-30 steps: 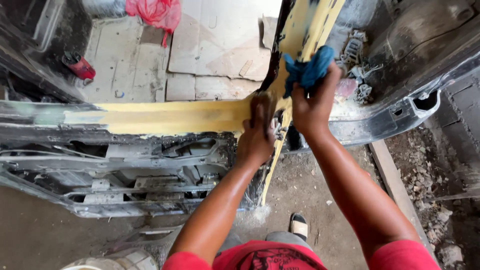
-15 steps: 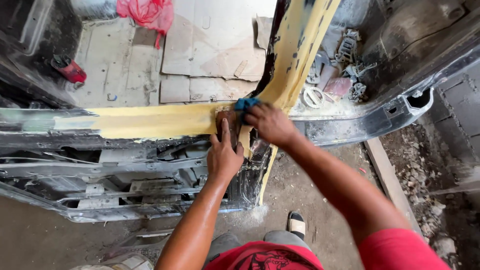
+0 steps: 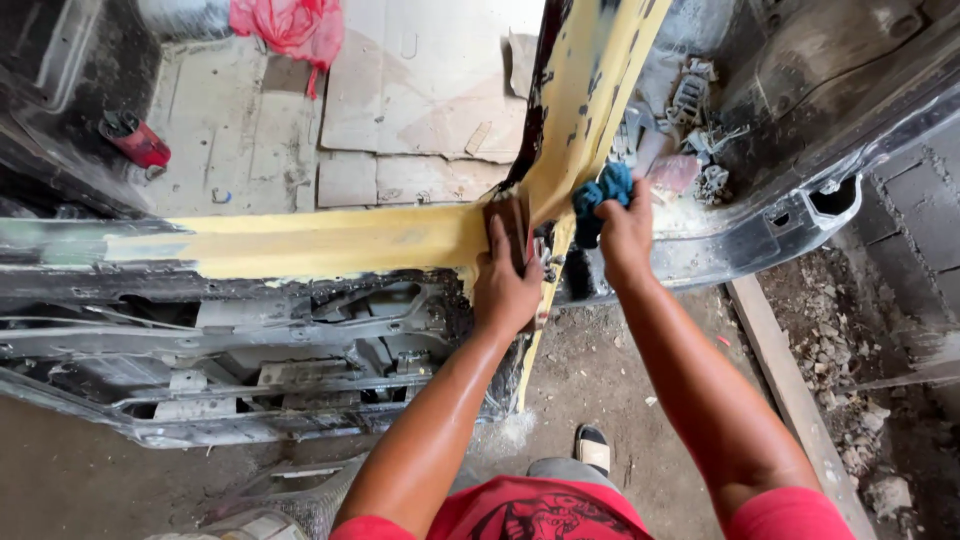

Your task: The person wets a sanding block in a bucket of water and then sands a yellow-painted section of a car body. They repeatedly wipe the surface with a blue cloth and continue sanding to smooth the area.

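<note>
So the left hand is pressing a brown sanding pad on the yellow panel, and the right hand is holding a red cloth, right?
Not quite. In the head view the cloth in the right hand is blue, not red. The left hand does press a brown sanding pad on the yellow panel.

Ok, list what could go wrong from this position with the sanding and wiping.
The left hand presses a brown sanding pad on the yellow filler strip right at the corner; it could slip off onto the exposed metal edges of the door frame below. The right hand holds a blue rag near loose connectors, which might snag it. Dust may reach the face.
</note>
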